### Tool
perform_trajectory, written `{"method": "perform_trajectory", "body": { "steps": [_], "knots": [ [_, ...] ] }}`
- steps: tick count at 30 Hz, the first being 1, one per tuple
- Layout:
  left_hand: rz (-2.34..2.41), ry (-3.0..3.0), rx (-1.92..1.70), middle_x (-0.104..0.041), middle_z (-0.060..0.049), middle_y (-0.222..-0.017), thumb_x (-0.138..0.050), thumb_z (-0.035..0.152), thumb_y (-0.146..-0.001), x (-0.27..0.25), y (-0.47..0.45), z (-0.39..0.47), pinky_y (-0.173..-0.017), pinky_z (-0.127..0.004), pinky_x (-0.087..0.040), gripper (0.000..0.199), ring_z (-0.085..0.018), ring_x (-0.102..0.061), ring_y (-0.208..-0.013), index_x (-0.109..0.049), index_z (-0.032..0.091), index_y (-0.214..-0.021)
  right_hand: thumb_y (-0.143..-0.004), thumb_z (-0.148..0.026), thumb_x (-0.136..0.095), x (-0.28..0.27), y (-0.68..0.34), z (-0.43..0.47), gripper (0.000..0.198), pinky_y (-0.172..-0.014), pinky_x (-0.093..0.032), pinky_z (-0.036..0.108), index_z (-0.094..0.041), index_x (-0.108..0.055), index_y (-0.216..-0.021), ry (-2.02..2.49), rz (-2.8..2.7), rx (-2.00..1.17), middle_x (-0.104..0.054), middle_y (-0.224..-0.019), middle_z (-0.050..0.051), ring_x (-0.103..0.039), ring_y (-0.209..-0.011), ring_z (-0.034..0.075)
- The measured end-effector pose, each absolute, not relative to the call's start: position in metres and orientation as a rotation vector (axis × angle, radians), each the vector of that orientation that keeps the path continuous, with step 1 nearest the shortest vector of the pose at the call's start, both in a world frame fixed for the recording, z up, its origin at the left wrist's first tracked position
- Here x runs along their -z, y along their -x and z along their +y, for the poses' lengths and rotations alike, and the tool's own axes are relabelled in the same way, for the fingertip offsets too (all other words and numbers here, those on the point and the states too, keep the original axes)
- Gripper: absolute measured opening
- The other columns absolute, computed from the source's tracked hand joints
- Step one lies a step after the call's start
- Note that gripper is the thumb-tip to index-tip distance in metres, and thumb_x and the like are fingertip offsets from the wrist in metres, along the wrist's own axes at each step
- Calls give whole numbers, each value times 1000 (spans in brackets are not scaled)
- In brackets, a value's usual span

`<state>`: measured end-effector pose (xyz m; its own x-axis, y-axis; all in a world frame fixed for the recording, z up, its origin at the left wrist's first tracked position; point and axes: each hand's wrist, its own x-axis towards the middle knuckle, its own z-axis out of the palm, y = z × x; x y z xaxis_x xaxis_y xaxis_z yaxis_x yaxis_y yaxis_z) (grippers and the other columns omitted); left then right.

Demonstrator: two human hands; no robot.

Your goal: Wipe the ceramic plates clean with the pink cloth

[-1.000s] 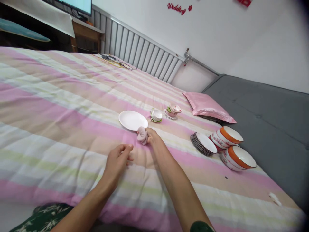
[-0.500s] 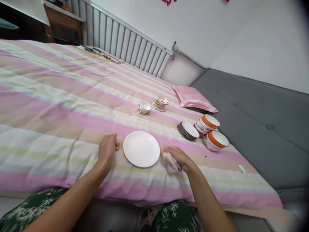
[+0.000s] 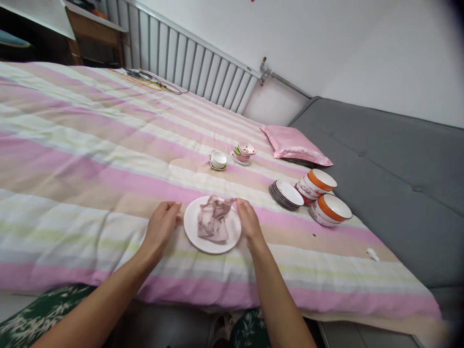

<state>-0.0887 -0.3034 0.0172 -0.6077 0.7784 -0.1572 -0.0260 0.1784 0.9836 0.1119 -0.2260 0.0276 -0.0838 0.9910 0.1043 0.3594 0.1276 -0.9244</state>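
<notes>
A round white plate (image 3: 191, 233) lies on the striped bedspread in front of me. Spread in loose folds over its middle is a crumpled pinkish cloth (image 3: 213, 223). My right hand (image 3: 248, 220) is at the plate's right rim, fingertips pinching the cloth's upper right corner. Beside the left rim, a small gap away from it, my left hand (image 3: 163, 223) rests with its fingers curled together and nothing visible in them.
To the right stand a stack of dark-rimmed small plates (image 3: 286, 195) and orange-rimmed bowls (image 3: 330, 210). Farther back are small white bowls (image 3: 218, 160), a stack of small dishes (image 3: 243, 153) and a pink pillow (image 3: 297, 146). A grey headboard (image 3: 391, 179) borders the right side.
My right hand has moved left, bringing the cloth from beside the plate onto it, where it has unfolded somewhat. My left hand has stayed nearly in place.
</notes>
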Motion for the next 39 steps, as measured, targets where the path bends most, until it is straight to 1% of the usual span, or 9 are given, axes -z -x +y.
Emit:
{"method": "perform_trajectory", "body": {
  "steps": [3,7,11,15,23,28,32,35,39],
  "knots": [
    [1815,-791,-1458,-61,-3,-82,-51,53,-72,-16,89,-303,-62,-31,-45,38,-21,-60,-74,-58,19,-86,-82,-46,-47,-15,-115,-226,41,-94,-40,37,-20,-55,-113,1399,-1570,-899,-57,-121,9,-52,-109,22],
    [1896,-960,-1407,-61,-6,-94,-54,48,-73,-15,87,-307,-68,-35,-47,37,-22,-60,-78,-59,19,-94,-75,-24,-54,-16,-114,-241,40,-84,-47,35,-21,-54,-115,1347,-1713,-892,-56,-118,9,-57,-97,20],
    [2068,-1466,-1278,-54,-12,-117,-46,27,-77,-19,81,-314,-78,-38,-49,35,-23,-60,-88,-59,18,-108,-65,3,-39,-28,-115,-257,62,-97,-40,38,-26,-57,-117,1128,-2177,-634,-47,-130,6,-43,-119,21],
    [1980,-1960,-1083,-49,-10,-134,-38,6,-71,-21,74,-315,-98,-43,-41,52,-26,-48,-119,-59,23,-116,-65,3,-43,-32,-116,-261,55,-101,-36,41,-23,-61,-110,1066,-2350,-506,-48,-130,9,-41,-122,23],
    [1564,-2387,-896,-39,-9,-144,-38,0,-71,-11,76,-311,-106,-44,-33,53,-23,-30,-136,-60,23,-114,-67,0,-41,-37,-119,-259,31,-91,-42,32,-22,-59,-81,929,-2256,-905,-66,-101,3,-58,-105,19],
    [1382,-2445,-888,-44,-12,-140,-48,4,-65,-19,73,-318,-107,-45,-31,39,-27,-29,-136,-60,19,-98,-67,-9,-51,-45,-133,-259,13,-84,-45,31,-20,-53,-74,864,-2128,-1386,-66,-97,5,-61,-95,19],
    [1310,-2399,-813,-63,-10,-110,-52,10,-63,-29,65,-325,-102,-44,-34,28,-27,-55,-110,-55,21,-88,-67,-12,-54,-46,-140,-258,10,-80,-45,29,-20,-52,-73,854,-2085,-1633,-66,-92,4,-61,-87,17],
    [1356,-2354,-762,-63,-5,-85,-50,15,-67,-34,61,-326,-98,-43,-35,16,-22,-59,-84,-51,22,-81,-68,-14,-54,-44,-142,-257,10,-77,-45,27,-20,-50,-75,873,-2057,-1655,-64,-87,2,-60,-83,16],
    [1517,-2226,-839,-61,-5,-85,-53,21,-68,-36,63,-321,-90,-40,-37,22,-23,-55,-84,-53,22,-89,-68,-14,-51,-34,-139,-251,13,-67,-42,22,-21,-52,-80,1018,-2038,-1414,-61,-78,-2,-56,-74,14]
  ]
}}
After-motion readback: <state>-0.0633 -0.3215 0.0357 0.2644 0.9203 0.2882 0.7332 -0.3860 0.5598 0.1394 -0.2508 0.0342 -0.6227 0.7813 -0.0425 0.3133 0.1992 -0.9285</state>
